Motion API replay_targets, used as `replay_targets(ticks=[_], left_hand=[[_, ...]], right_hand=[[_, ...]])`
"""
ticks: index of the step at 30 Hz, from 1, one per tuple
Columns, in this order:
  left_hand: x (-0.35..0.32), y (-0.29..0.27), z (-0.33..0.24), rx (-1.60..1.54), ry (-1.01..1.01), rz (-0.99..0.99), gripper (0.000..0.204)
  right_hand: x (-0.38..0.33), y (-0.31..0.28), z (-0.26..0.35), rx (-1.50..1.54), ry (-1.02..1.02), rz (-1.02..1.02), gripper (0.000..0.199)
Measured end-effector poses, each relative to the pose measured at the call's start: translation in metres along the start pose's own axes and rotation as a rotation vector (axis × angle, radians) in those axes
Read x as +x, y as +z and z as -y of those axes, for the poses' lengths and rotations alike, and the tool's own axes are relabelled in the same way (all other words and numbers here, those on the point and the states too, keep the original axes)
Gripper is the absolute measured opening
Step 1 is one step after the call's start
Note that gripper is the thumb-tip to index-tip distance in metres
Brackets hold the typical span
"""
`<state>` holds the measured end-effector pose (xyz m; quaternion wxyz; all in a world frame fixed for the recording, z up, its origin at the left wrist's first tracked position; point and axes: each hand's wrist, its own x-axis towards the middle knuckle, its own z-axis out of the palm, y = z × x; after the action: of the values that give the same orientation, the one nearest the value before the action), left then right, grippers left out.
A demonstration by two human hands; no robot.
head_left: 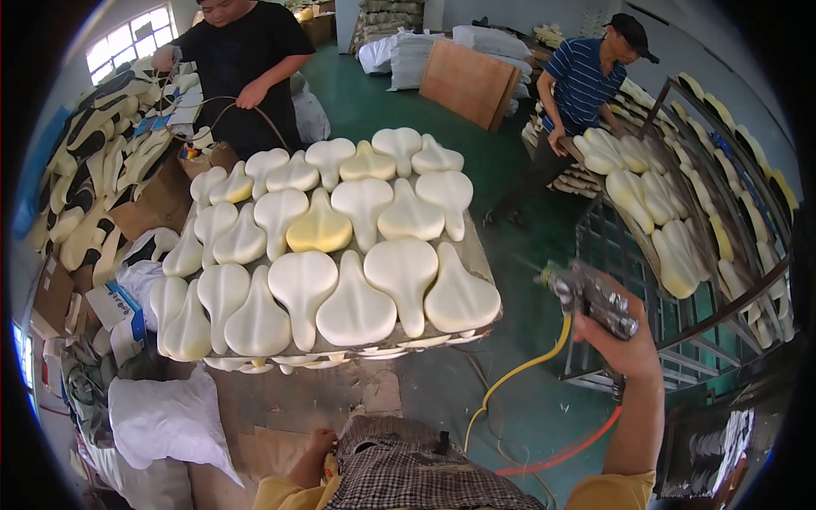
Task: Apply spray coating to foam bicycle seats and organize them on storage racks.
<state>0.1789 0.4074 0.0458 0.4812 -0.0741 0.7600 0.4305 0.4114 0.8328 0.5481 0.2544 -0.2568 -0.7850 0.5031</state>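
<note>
My right hand [625, 336] is wrapped round a spray gun [595, 299], raised to the right of the table. The gun's nozzle points left, toward several cream foam bicycle saddle pads [461, 291]. A faint mist shows off its tip. A yellow hose [531, 364] and a red hose [586, 442] trail below the gun. The pads lie in rows on a board [483, 263], some wide end away, some turned round; a few are yellower. My left hand [321, 440] hangs low by my checked apron [399, 467], apart from the pads, its fingers mostly hidden.
A person in black [255, 68] handles a thin hose beyond the table. Another in a striped shirt [582, 85] stands by a rack of pads [654, 195] at right. Metal frames [680, 331] stand nearby. Saddle parts [93, 195], cartons [55, 293] and a white sack [166, 416] crowd the left.
</note>
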Motion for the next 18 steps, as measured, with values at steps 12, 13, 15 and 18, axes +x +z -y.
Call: replay_targets(ticks=[12, 13, 15, 18], left_hand=[[0.02, -0.068, 0.019, 0.36, 0.042, 0.037, 0.025], [0.019, -0.064, 0.009, 0.255, -0.001, 0.024, 0.024], [0.017, -0.061, -0.009, 0.051, -0.084, -0.003, 0.024], [0.03, -0.063, -0.012, -0.016, -0.054, 0.023, 0.024]], right_hand=[[0.016, 0.037, 0.022, 0.001, 0.082, 0.071, 0.052], [0.002, 0.035, 0.017, -0.027, 0.131, 0.075, 0.053], [-0.03, 0.033, 0.024, -0.089, 0.175, 0.097, 0.053], [-0.051, 0.032, 0.045, -0.257, 0.17, 0.238, 0.052]])
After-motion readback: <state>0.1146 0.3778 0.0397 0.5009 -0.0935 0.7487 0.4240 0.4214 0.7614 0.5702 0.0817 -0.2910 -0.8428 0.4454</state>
